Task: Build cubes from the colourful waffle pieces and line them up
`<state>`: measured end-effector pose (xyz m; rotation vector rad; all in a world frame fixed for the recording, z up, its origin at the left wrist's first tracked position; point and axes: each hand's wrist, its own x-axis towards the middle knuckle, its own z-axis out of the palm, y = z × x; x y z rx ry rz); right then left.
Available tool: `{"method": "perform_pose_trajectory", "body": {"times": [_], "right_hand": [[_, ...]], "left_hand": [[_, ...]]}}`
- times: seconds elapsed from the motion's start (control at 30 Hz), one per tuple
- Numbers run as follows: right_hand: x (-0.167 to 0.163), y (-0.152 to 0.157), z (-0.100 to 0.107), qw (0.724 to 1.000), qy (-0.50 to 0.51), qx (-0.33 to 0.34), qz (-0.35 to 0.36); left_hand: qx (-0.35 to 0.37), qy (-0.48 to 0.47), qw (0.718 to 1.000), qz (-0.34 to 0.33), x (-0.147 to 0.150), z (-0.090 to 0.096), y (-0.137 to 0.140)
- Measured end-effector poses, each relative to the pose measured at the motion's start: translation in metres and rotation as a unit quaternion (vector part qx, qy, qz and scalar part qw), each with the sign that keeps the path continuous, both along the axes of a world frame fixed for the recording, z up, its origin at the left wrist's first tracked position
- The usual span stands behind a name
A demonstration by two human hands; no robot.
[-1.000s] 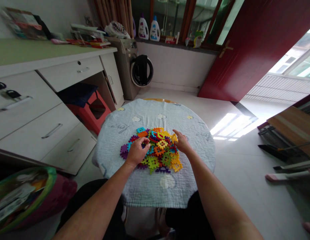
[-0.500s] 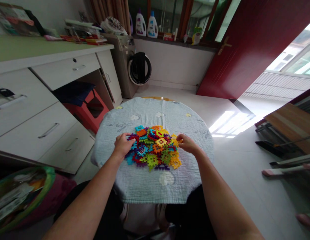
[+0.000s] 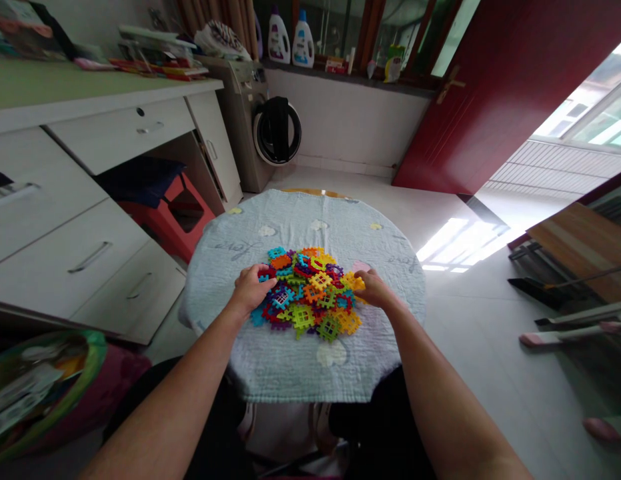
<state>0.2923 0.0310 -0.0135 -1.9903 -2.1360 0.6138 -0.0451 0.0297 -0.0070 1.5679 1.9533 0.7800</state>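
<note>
here, heaped pieces [image 3: 313, 292] between left grip [image 3: 249, 291] and right grip [image 3: 375, 288]

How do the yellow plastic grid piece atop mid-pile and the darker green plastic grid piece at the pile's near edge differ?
The yellow plastic grid piece is brighter than the darker green plastic grid piece. The yellow one lies farther back; the green one lies nearer. Both have toothed edges.

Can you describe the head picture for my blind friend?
A person's left hand and right hand are at opposite sides of a colorful heap of notched pieces on a cloth-covered table. Behind are a washing machine and a red door.
</note>
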Motion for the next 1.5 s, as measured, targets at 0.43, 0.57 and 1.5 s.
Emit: {"method": "perform_pose_trajectory", "body": {"times": [0.43,0.57,1.5], "right_hand": [[-0.004,-0.008,0.02,0.993,-0.111,0.0,-0.042],[0.005,0.001,0.009,0.996,-0.067,0.017,-0.051],[-0.061,-0.002,0.037,0.959,0.223,0.121,-0.125]], "left_hand": [[0.008,0.059,0.998,-0.035,0.007,0.008,-0.004],[-0.006,0.065,0.997,-0.03,0.009,0.009,-0.006],[0.133,-0.013,0.988,-0.077,0.025,0.018,-0.013]]}}
